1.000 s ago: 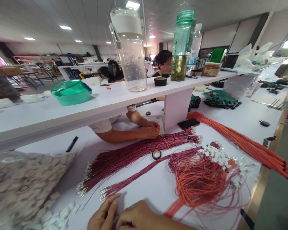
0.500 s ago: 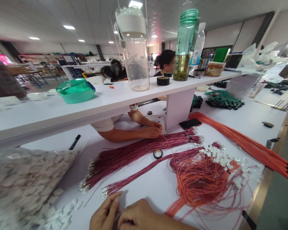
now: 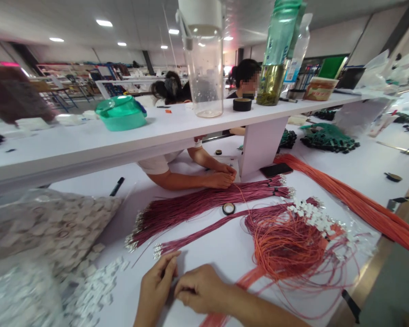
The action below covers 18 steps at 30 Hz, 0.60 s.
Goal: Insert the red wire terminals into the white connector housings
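My left hand [image 3: 159, 279] is closed at the bottom middle, its thumb pressed along the index finger. Anything in its grip is too small or hidden to see. Beside it my right hand [image 3: 202, 288] is curled, palm down, and its fingers hide whatever they may hold. Just beyond my left fingertips lie the silvery ends of a thin bundle of dark red wires [image 3: 194, 234]. A tangled heap of red and orange wires [image 3: 286, 245] with white connectors [image 3: 311, 215] rests to the right of my hands. Loose white connectors [image 3: 95, 286] are scattered to the left.
A plastic bag of connectors [image 3: 61, 222] fills the left side. Across the table, a co-worker's hands [image 3: 226, 176] hold an orange wire above a larger dark red bundle [image 3: 191, 204]. A tape roll [image 3: 228, 209] lies mid-table. Bottles stand on the raised shelf [image 3: 150, 141].
The camera view has tilted down and turned slightly left, so the scene sits higher and further right. My hands keep nearly the same pose, close together.
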Available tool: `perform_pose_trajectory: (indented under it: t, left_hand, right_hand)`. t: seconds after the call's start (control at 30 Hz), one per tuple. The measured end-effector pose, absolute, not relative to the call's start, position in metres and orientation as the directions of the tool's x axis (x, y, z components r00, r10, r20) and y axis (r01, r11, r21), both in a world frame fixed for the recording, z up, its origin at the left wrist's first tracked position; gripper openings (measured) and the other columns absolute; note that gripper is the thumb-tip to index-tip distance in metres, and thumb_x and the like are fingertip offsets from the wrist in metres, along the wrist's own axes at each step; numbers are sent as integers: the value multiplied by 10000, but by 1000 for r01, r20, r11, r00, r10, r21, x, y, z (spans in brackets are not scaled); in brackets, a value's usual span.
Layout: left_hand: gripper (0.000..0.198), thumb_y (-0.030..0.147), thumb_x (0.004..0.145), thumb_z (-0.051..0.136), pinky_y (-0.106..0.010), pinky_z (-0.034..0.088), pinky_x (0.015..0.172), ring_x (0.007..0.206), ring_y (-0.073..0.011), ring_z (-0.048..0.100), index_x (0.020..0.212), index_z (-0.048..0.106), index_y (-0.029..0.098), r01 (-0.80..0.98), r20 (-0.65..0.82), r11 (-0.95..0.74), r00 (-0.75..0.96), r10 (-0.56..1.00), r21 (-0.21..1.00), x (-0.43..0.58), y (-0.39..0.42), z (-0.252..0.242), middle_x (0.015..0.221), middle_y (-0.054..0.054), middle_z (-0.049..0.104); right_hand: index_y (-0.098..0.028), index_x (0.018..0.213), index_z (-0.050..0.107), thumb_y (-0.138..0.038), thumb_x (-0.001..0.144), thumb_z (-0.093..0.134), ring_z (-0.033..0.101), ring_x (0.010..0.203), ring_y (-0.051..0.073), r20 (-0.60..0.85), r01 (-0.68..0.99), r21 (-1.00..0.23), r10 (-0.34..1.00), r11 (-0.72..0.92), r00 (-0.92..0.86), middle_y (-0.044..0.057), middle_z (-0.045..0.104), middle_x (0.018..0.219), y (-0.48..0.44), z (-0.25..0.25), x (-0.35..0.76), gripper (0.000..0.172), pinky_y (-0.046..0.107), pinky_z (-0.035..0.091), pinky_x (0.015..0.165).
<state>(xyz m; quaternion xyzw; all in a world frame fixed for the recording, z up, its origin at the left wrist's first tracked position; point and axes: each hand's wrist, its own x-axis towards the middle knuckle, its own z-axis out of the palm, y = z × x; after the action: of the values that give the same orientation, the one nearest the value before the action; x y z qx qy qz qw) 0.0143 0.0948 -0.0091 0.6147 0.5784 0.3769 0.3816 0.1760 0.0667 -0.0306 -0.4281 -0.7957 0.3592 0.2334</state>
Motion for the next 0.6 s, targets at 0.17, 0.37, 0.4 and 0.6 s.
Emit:
perform_pose_trajectory:
  t: [0.17, 0.37, 0.4, 0.6]
  left_hand:
    - [395, 476, 845, 575, -239, 414, 538, 544, -134, 495, 1033, 700, 151, 375, -1, -22, 61, 998, 927, 14, 93, -11, 606, 33, 546]
    - [420, 493, 828, 592, -222, 351, 467, 477, -103, 435, 1053, 676, 149, 279, -83, 56, 88, 993, 959, 16, 95, -9, 629, 42, 534]
    - [425, 494, 820, 600, -223, 356, 469, 478, -104, 442, 1054, 674, 147, 266, -93, 63, 104, 990, 962, 16, 96, -8, 630, 42, 537]
    - [388, 465, 827, 573, -246, 440, 549, 553, -133, 546, 1041, 682, 161, 361, 3, -29, 72, 997, 932, 1, 82, 5, 677, 10, 621]
  right_hand:
    - [-200, 919, 726, -154, 860, 589, 633, 683, 80, 57, 457, -828, 858, 327, -511, -44, 738, 805, 67, -21, 180, 156, 149, 416, 656]
    - [-181, 967, 738, -173, 854, 653, 644, 724, 78, -40, 430, -854, 787, 294, -616, -29, 737, 870, 72, -4, 181, 142, 142, 436, 660]
    - [-176, 963, 737, -172, 859, 654, 650, 741, 77, -36, 434, -840, 765, 326, -643, -26, 737, 886, 75, 2, 183, 133, 139, 443, 668]
    - [-189, 1037, 706, -184, 942, 542, 647, 928, 144, -16, 813, -346, 864, 468, -504, 42, 720, 1009, 101, 37, 212, 189, 219, 448, 816]
